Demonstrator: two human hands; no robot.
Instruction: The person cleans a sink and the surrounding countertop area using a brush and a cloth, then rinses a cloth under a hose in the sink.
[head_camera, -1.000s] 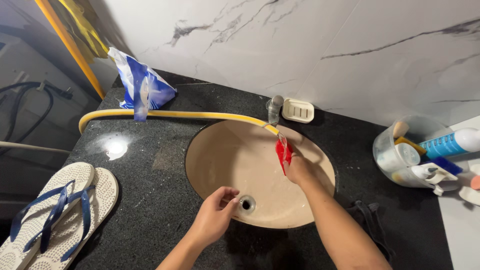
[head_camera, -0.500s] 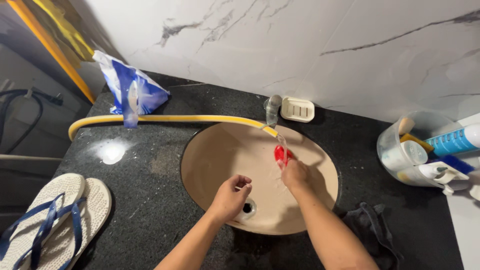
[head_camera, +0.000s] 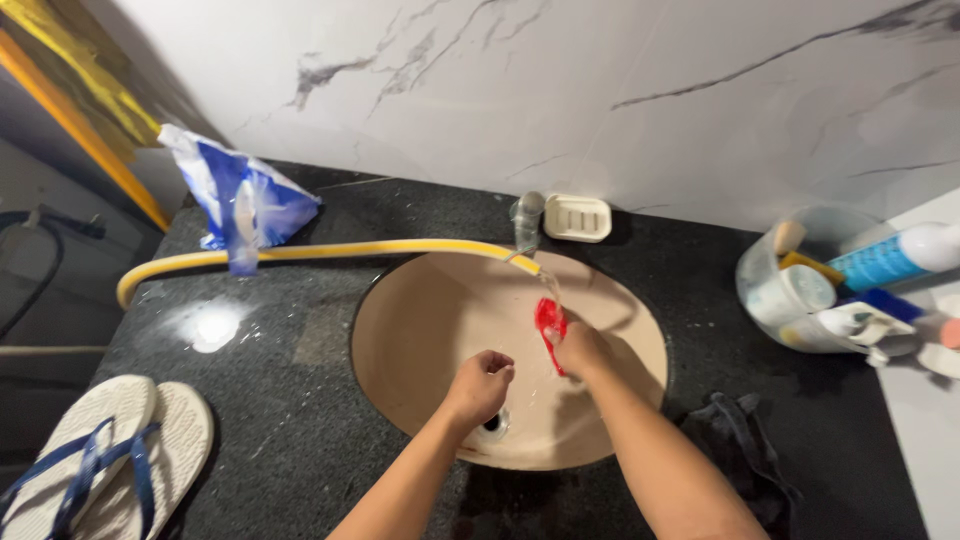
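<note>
My right hand (head_camera: 582, 349) holds a small red object (head_camera: 548, 325) over the beige oval sink (head_camera: 420, 330), right under the water that runs from the end of a yellow hose (head_camera: 330, 250). My left hand (head_camera: 480, 385) hovers just above the drain (head_camera: 492, 424) with its fingers curled in and nothing visible in them. Both forearms reach in from the bottom edge.
On the black stone counter (head_camera: 290, 440) lie a blue and white bag (head_camera: 240, 200), a pair of white flip-flops with blue straps (head_camera: 95, 460), a cream soap dish (head_camera: 577, 217), a dark cloth (head_camera: 740, 440) and a clear tub of toiletries (head_camera: 810, 290).
My left hand has curled shut and risen slightly above the drain. My right hand has turned the red object under the water stream. The camera has tilted a little.
</note>
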